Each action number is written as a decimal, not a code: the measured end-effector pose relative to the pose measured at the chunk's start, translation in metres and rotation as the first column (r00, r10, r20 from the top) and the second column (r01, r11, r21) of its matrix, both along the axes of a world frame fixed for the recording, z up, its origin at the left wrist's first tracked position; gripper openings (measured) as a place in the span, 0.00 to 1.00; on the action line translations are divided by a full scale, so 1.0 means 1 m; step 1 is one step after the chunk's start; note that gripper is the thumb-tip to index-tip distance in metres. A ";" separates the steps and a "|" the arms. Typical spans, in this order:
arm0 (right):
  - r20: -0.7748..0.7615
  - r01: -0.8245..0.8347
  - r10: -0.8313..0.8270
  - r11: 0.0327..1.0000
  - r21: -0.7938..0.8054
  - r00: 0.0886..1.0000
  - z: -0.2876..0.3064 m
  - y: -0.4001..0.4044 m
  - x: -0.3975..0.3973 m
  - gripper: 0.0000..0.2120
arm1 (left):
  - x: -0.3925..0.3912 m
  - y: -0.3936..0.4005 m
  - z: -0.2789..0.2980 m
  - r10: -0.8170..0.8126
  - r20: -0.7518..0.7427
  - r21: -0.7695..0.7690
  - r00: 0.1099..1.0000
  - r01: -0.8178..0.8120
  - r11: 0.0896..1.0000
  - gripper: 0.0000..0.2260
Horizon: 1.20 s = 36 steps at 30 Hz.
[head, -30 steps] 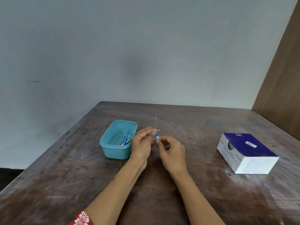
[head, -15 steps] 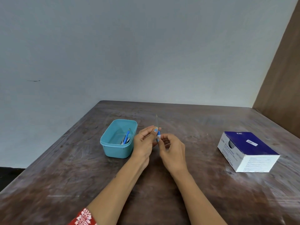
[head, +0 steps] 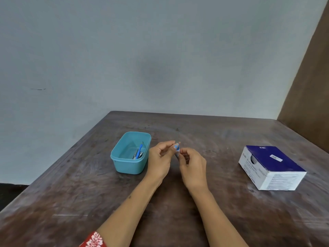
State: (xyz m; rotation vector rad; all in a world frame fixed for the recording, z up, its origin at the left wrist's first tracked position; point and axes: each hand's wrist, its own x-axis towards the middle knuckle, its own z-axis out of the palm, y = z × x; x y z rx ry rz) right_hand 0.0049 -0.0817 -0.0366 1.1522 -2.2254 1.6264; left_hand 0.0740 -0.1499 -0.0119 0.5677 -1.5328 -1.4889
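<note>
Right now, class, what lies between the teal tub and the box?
In the head view, the left hand and right hand, together pinching a small blue item. Otherwise the table between tub and box is bare.

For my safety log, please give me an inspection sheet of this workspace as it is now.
Surface: worn, scuffed dark wooden table.
Job's things: small blue piece, held above the table between both hands.
Clutter: teal tub holding blue-handled tools; blue-and-white box at right.
Grippers: left hand and right hand both pinch the small blue piece.
Cables: nothing seen.
Surroundings: grey wall behind; brown panel at right.
</note>
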 end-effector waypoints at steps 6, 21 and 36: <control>0.042 0.129 -0.122 0.952 -0.277 0.992 0.016 0.008 0.005 0.07 | 0.001 -0.001 -0.002 0.035 0.058 -0.036 0.998 -0.033 0.999 0.09; 0.241 0.214 -0.122 0.891 -0.401 0.963 0.021 0.010 0.005 0.05 | 0.008 0.006 0.002 -0.338 0.283 -0.015 0.898 0.356 0.934 0.09; 0.010 0.217 -0.224 0.931 -0.294 0.975 0.010 0.006 -0.002 0.01 | 0.011 0.008 0.002 -0.413 0.337 0.047 0.846 0.422 0.905 0.07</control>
